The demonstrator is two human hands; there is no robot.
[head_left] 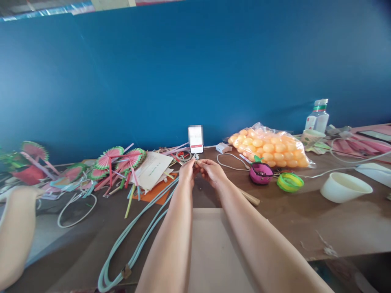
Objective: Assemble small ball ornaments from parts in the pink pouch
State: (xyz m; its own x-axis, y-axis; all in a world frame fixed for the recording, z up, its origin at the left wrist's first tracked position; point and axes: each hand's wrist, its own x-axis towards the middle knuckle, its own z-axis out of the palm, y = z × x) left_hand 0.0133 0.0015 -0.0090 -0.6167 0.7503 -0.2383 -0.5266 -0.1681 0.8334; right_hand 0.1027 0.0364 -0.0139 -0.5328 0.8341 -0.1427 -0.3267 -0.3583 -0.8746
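My left hand (187, 172) and my right hand (211, 171) meet over the middle of the table, fingertips almost touching. The fingers of both are closed in a pinch on something too small to name. A small whitish thing (196, 156) shows just past the fingertips; whether I hold it or it lies behind them is unclear. Straight behind my hands, a phone (196, 140) with a lit screen leans upright against the blue wall. To the left of my left forearm runs a looped light-blue cord (141, 221). A wooden stick (249, 197) lies beside my right forearm.
Watermelon-patterned paper fans (110, 158) and papers (152, 169) crowd the left side. On the right are a bag of orange balls (270, 147), a purple bowl (260, 173), a green-yellow bowl (290, 182), a white cup (343, 188) and a bottle (317, 118). Another person's arm (20, 232) enters at left.
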